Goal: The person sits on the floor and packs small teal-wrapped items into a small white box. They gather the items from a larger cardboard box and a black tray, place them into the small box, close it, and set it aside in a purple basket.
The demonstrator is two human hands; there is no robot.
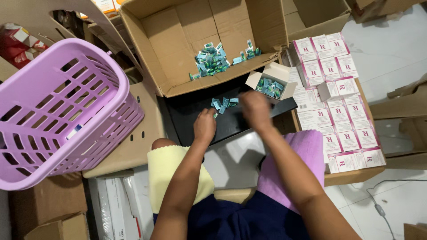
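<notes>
The small teal sachets (223, 103) were tiny flat packets, blue-green with pale ends, lying in a loose cluster on the black tray (191, 111) just ahead of the person's hands. The left hand (204, 126) rested on the tray with its fingers curled down beside the cluster; a sachet tip showed at its fingertips, though whether it was gripped could not be told. The right hand (255, 109) was blurred, hovering just right of the cluster and near the small white carton; how far its fingers were spread, and whether they held anything, could not be told.

The small white carton (271, 80) stood open at the tray's far right corner, its flaps up, partly filled with the same teal sachets. Behind the tray, the large cardboard box (178, 31) lay tipped open toward the person, holding a heap of sachets near its front lip with a few scattered to the right. To the right, closed white-and-pink cartons (342, 120) lay in rows across a cardboard surface. On the left, a lilac plastic basket (58, 111) with slotted walls sat tilted, with one small item visible inside it.
</notes>
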